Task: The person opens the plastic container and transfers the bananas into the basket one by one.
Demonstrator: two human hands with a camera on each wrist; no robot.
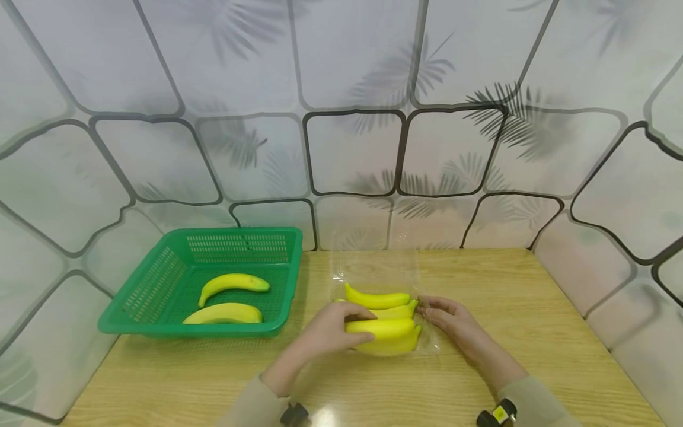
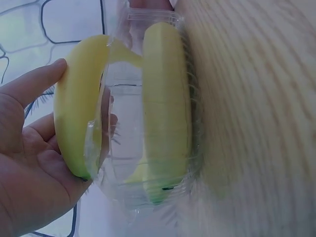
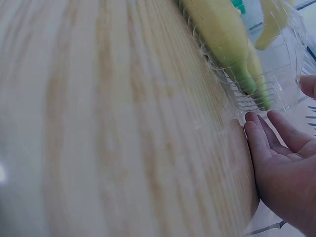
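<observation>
A yellow banana [image 1: 380, 328] is gripped at its left part between the thumb and fingers of my left hand [image 1: 338, 332]. It is raised over the near side of a clear plastic clamshell box [image 1: 373, 267], whose lid stands open toward the wall. Inside the box lie several more bananas [image 1: 379, 299], side by side. In the left wrist view the held banana [image 2: 79, 106] is above the box's rim, and another banana [image 2: 167, 108] shows through the wall. My right hand [image 3: 289, 158] touches the box's right end, its fingers fairly straight.
On the left of the wooden table [image 1: 533, 332] stands a green plastic basket [image 1: 288, 284] with two bananas [image 1: 235, 284] in it. A patterned wall covering [image 1: 352, 154] closes off the back and sides.
</observation>
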